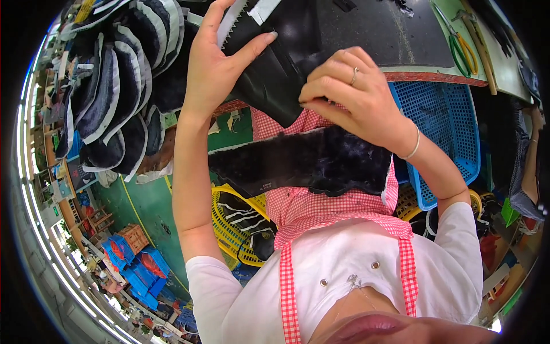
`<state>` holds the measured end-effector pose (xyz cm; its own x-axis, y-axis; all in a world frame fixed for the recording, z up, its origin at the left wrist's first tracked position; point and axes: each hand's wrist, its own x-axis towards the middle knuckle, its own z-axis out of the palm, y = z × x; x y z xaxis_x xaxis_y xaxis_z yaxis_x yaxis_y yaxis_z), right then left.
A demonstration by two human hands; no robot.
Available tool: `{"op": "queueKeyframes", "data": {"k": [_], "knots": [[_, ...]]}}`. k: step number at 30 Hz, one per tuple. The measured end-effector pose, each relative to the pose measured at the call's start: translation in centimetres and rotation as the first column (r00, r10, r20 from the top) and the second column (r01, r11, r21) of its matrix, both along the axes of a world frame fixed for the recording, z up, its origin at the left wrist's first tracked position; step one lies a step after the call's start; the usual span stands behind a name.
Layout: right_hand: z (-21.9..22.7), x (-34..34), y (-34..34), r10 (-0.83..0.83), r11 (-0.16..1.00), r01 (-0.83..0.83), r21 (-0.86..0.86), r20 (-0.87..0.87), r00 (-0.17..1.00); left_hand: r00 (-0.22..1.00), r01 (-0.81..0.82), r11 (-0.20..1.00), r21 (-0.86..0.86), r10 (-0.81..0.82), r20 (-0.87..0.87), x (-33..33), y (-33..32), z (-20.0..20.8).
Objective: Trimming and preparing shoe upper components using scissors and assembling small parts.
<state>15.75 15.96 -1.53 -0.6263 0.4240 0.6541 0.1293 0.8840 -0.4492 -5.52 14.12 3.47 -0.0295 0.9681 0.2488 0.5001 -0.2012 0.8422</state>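
A glossy black leather-like piece (266,89) hangs over the table's near edge. A white strip (230,26) with a zigzag edge runs along its left side. My left hand (215,71) grips that side, the thumb lying on the black surface and the fingers partly out of the picture. My right hand (355,94), a ring on one finger, is closed in a pinch beside the piece's right edge; what it pinches is hidden. Across my lap, on a red-checked apron (321,203), lies a dark fuzzy panel (301,163) with a pale edge.
Curved dark pieces with white edges (117,86) are stacked at left. Scissors (460,51) with green and yellow handles lie on the table (395,34) at right. Below it stands a blue basket (474,132); a yellow basket (220,229) holding dark pieces stands left of my lap.
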Motion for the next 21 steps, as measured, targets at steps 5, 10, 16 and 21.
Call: {"op": "queueKeyframes", "data": {"k": [5, 10, 16, 21], "knots": [[3.6, -0.7, 0.1, 0.093, 0.981, -0.109, -0.161, -0.101, 0.99, 0.989, -0.044, 0.998, -0.041, 0.049, 0.142, -0.9, -2.3, -1.1], [4.0, 2.5, -3.7, 0.281, 0.914, -0.278, -0.295, -0.033, 0.959, 0.988, -0.075, 0.924, 0.376, 0.118, -0.094, 1.3, -5.7, -0.3], [3.1, 1.8, -6.2, 0.229, 0.934, -0.233, -0.272, -0.046, 0.972, 0.525, 0.811, 0.478, -0.338, -0.339, 0.78, 5.4, -18.6, -0.4], [3.6, 1.6, -11.1, 0.213, 0.941, -0.214, -0.261, -0.033, 0.976, 0.398, 0.304, 0.863, -0.404, 0.27, 0.877, 10.8, -22.5, -1.7]]}}
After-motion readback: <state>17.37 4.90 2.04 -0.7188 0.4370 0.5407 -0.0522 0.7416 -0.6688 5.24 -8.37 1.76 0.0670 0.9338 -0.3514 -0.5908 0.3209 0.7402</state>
